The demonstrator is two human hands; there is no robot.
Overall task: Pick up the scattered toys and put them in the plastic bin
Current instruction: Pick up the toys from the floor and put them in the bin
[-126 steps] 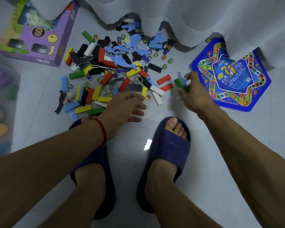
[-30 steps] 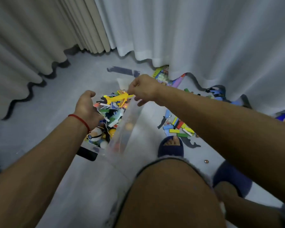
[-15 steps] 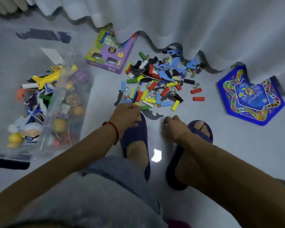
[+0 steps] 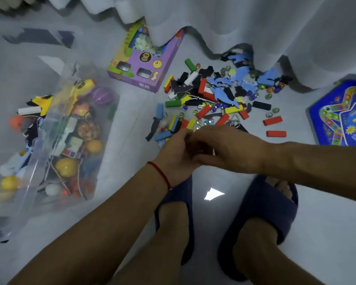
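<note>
Just beyond both hands' fingers (image 4: 185, 136), scattered toys (image 4: 214, 99).

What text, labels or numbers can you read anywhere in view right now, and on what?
"7": large yellow numeral on the blue star-shaped game board; the print around it is blurred.
Purple toy box: round stickers and small print, too small and blurred to read.
Clear plastic bin: nothing legible on it.

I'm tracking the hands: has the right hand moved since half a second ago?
Yes. The right hand has shifted left and toward the block pile, now meeting the left hand.
</note>
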